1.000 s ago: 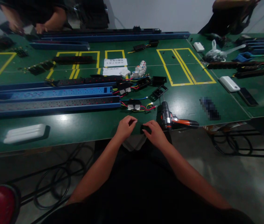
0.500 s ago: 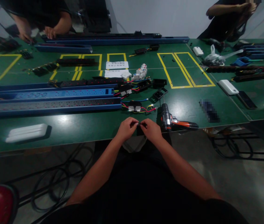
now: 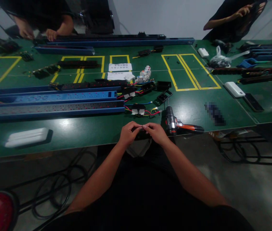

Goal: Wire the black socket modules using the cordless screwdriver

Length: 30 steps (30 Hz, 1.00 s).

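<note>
My left hand (image 3: pixel 129 132) and my right hand (image 3: pixel 156 132) meet fingertip to fingertip at the front edge of the green table (image 3: pixel 78 134). Both are closed in a pinch; whatever sits between the fingers is too small to make out. Right of them lies a black and orange cordless drill (image 3: pixel 171 122), its bit pointing away from me. Beyond my hands, colored wires with ring terminals (image 3: pixel 155 110) come out of a long blue power strip housing (image 3: pixel 85 108). Close to the drill bit is a black plastic frame (image 3: pixel 164 97).
White tubes (image 3: pixel 27 137) lie at the left. Paper labels (image 3: pixel 120 67) and white circuit breakers (image 3: pixel 144 74) are mid-table. A white box (image 3: pixel 234 89) and a plastic bag (image 3: pixel 218 60) lie right. Two people work across the table, one person's hand (image 3: pixel 51 34) at far left.
My fingertips have come closer together and now touch, with the right hand shifted slightly left. Across the table, the person at right has moved their arms.
</note>
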Each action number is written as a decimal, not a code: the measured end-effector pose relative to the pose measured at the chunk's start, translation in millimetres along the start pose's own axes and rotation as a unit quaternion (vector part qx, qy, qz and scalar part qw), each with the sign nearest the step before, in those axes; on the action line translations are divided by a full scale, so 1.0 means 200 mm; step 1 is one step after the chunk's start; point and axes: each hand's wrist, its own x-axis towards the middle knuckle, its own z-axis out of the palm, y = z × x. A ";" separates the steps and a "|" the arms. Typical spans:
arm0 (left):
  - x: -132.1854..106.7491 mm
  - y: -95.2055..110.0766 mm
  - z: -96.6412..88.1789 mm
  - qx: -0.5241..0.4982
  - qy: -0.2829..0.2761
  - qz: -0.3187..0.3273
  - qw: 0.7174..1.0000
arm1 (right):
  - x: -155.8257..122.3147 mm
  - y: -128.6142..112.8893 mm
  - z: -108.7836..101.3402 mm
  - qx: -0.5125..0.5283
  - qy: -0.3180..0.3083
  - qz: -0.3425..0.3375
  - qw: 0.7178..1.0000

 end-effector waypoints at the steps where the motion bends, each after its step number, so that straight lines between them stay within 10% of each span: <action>1: 0.00 0.00 0.00 -0.010 0.002 -0.009 1.000 | -0.02 -0.02 -0.03 -0.020 -0.002 -0.019 1.000; 7: 0.01 0.00 -0.02 -0.103 -0.039 -0.095 0.989 | -0.16 -0.01 -0.48 -0.306 0.187 -0.142 0.923; 11: 0.03 -0.02 -0.02 -0.150 -0.039 -0.137 0.978 | -0.23 0.13 -0.73 -0.484 0.096 -0.028 0.869; 22: 0.03 -0.02 -0.01 -0.119 -0.064 -0.136 0.981 | -0.23 0.21 -0.71 -0.617 0.114 -0.001 0.778; 30: 0.03 -0.03 -0.03 -0.207 -0.042 -0.173 0.962 | -0.40 0.26 -0.60 -0.481 0.240 -0.048 0.842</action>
